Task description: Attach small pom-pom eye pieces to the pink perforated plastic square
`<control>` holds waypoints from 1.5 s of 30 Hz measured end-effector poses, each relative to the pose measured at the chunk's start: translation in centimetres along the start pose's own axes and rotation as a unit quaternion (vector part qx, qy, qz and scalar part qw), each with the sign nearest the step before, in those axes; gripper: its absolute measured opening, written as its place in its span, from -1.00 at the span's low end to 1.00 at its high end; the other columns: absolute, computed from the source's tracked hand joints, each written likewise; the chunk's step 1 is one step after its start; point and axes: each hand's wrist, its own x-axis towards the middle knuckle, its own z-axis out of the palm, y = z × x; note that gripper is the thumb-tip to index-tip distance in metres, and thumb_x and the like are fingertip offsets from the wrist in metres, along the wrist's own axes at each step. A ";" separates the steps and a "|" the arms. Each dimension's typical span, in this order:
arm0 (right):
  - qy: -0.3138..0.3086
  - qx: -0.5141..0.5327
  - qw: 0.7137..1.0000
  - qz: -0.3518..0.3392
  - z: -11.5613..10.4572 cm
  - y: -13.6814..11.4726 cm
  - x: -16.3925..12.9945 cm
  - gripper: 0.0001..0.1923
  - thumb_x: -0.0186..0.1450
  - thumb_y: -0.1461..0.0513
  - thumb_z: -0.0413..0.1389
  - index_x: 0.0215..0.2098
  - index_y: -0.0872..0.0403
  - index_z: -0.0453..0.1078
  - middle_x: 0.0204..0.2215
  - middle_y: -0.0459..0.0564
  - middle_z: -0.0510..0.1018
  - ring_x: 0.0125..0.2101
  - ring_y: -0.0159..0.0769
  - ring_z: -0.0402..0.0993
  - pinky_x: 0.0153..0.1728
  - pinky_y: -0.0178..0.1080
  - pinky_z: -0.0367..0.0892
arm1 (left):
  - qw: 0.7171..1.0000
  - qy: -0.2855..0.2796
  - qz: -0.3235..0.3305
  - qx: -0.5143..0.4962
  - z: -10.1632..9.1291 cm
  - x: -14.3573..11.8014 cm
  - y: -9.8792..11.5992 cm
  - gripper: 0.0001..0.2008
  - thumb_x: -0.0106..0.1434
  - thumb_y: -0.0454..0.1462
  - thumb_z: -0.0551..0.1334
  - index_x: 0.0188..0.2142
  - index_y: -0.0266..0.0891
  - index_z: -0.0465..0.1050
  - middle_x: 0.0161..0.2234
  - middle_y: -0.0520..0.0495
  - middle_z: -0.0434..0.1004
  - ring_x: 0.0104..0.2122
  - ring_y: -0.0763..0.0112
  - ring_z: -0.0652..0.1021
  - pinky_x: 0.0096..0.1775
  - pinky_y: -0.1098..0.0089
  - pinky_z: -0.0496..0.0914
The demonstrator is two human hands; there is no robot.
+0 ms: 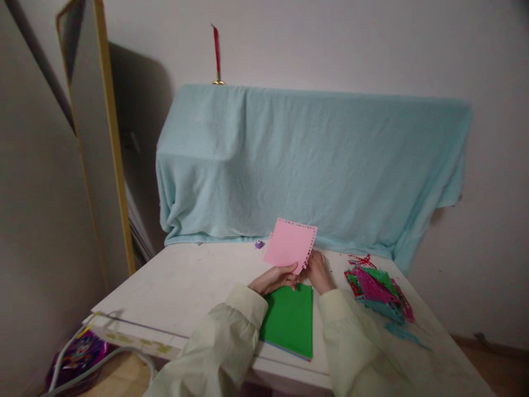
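Nearest us lay the green paper stack (pixel 290 320) on the bench (pixel 185 286). Above it our left hand (pixel 273 278) and right hand (pixel 320 271) both gripped the pink sheet (pixel 290 245), raised upright, its right edge punched. Cut scraps (pixel 378 289) lay right; the blue cloth (pixel 306 165) hung beyond.

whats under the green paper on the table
The green paper tops a thin stack; a blue edge and a reddish corner peek out along its near side. How many sheets lie beneath is covered.

Head view: looks forward and down over table (pixel 173 286), wall behind, moderately near.
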 end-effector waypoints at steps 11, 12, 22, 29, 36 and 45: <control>0.186 0.609 0.732 0.241 -1.9 -0.8 0.5 -0.64 0.12 0.10 0.26 -0.15 0.06 0.43 -0.15 0.01 0.51 -0.16 -0.23 0.47 -0.11 -0.20 0.39 | 0.977 0.177 0.117 0.025 -1.0 0.5 0.7 -0.55 0.13 0.07 0.21 -0.52 -0.31 0.33 -0.59 0.05 0.29 -0.58 0.55 0.33 -0.39 0.46 0.26; 0.181 0.621 0.722 0.245 -2.0 -0.9 0.5 -0.64 0.09 0.11 0.29 -0.18 0.06 0.44 -0.17 0.01 0.52 -0.18 -0.23 0.47 -0.13 -0.22 0.40 | 0.969 0.205 0.130 0.048 -1.1 0.6 0.6 -0.54 0.13 0.08 0.20 -0.53 -0.30 0.34 -0.60 0.05 0.30 -0.58 0.54 0.33 -0.39 0.46 0.26; 0.094 0.628 0.740 0.219 -1.7 -2.6 0.5 -0.69 0.20 0.02 0.18 -0.24 0.08 0.45 -0.44 -0.05 0.51 -0.49 -0.38 0.42 -0.33 -0.28 0.40 | 0.898 0.347 0.158 0.220 -1.7 0.8 -0.1 -0.47 0.06 0.18 0.14 -0.62 -0.26 0.38 -0.65 0.02 0.35 -0.55 0.43 0.40 -0.33 0.41 0.31; 0.062 0.704 0.657 0.262 -1.5 -2.1 0.6 -0.59 0.18 -0.06 0.16 -0.27 0.11 0.46 -0.50 -0.05 0.48 -0.59 -0.40 0.35 -0.35 -0.23 0.41 | 0.878 0.374 0.140 0.265 -2.3 0.7 -0.6 -0.50 0.03 0.15 0.20 -0.64 -0.25 0.43 -0.59 -0.04 0.47 -0.52 0.41 0.44 -0.32 0.41 0.28; 0.110 0.573 0.782 0.217 -1.1 -1.6 0.4 -0.63 0.04 0.11 0.32 -0.22 0.05 0.42 -0.46 -0.11 0.49 -0.53 -0.41 0.36 -0.40 -0.30 0.35 | 0.887 0.338 0.187 0.252 -2.4 1.0 -0.7 -0.54 0.06 0.10 0.22 -0.55 -0.28 0.48 -0.57 -0.05 0.47 -0.52 0.41 0.44 -0.31 0.39 0.30; 0.035 0.551 0.800 0.234 -2.2 -2.0 0.1 -0.47 0.01 0.09 0.32 -0.08 0.04 0.40 -0.31 -0.03 0.56 -0.54 -0.41 0.38 -0.56 -0.36 0.26 | 0.863 0.393 0.137 0.287 -1.1 0.1 0.0 -0.52 0.02 0.15 0.21 -0.65 -0.23 0.39 -0.56 -0.03 0.46 -0.49 0.37 0.42 -0.27 0.36 0.26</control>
